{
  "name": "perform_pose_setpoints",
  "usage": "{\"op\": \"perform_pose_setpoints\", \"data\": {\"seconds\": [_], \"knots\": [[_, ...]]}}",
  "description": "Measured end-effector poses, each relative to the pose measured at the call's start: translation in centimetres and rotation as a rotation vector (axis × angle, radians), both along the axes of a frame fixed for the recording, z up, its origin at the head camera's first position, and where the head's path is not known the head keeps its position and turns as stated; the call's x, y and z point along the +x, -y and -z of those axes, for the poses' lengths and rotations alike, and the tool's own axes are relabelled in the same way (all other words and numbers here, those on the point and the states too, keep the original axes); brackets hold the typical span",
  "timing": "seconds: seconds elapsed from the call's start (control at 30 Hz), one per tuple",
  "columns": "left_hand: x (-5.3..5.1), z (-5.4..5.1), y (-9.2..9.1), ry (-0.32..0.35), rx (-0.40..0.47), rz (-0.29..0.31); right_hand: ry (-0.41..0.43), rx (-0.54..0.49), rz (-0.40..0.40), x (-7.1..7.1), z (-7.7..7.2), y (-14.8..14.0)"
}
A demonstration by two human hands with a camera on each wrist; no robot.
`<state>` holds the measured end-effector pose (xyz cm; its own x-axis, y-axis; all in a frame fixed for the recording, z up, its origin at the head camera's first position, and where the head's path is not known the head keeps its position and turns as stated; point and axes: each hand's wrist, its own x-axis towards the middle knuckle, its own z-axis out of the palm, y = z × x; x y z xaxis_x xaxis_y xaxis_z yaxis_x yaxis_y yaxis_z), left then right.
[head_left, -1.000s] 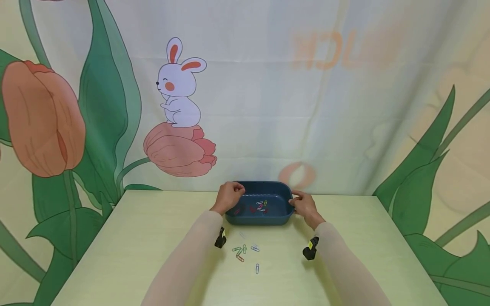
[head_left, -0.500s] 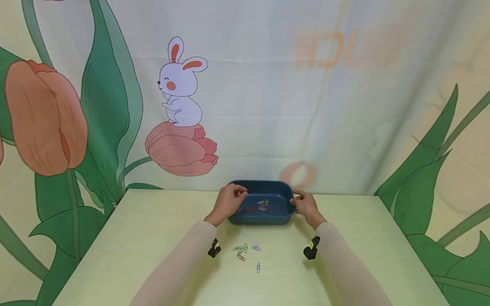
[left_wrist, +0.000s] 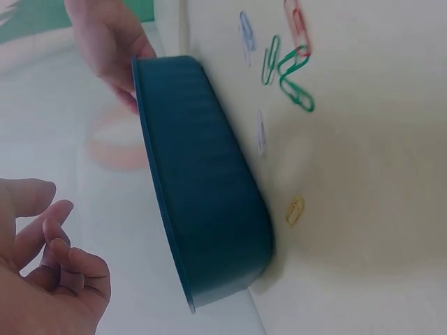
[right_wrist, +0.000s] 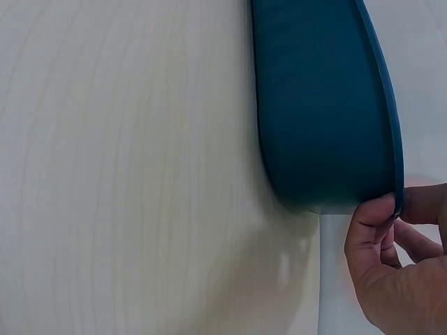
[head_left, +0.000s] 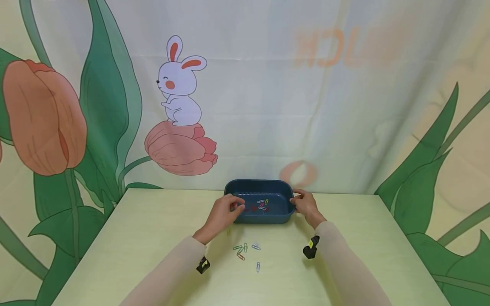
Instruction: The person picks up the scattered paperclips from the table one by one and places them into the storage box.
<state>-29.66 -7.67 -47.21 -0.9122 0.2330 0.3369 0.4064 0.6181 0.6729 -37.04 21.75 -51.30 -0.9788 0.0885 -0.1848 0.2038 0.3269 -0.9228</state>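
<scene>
A dark blue rectangular bin (head_left: 264,219) stands on the table, with several coloured paper clips (head_left: 262,205) inside. My right hand (head_left: 306,205) pinches the bin's right rim between thumb and fingers, as the right wrist view (right_wrist: 401,258) confirms. My left hand (head_left: 223,211) hovers by the bin's front left corner, covering part of it. In the left wrist view, that hand (left_wrist: 59,262) is apart from the bin, fingers loosely bent, thumb and forefinger separated, nothing visible between them. Green paper clips (head_left: 237,247) and a red paper clip (head_left: 240,256) lie in front of the bin.
A blue paper clip (head_left: 258,267) lies nearer the front, another blue paper clip (head_left: 256,247) behind it. A yellow paper clip (left_wrist: 295,211) lies close to the bin's left end. Behind the table (head_left: 153,238) hangs a printed curtain (head_left: 249,106).
My left hand has moved from over the bin's left side toward me and lower, by its front left corner. My right hand keeps its grip on the rim.
</scene>
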Motion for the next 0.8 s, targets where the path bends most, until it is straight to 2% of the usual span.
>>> {"op": "perform_pose_setpoints", "data": {"seconds": [0.2,0.5,0.8], "knots": [[1.4,0.3,0.4,0.004,-0.003,0.020,-0.003,-0.003,-0.001,-0.1,0.1,0.0],[2.8,1.2,1.2,0.001,0.000,0.020,-0.006,-0.005,-0.011,-0.1,0.2,-0.1],[3.9,2.2,1.8,-0.006,-0.041,0.038,-0.008,-0.007,-0.005,-0.2,0.2,-0.1]]}}
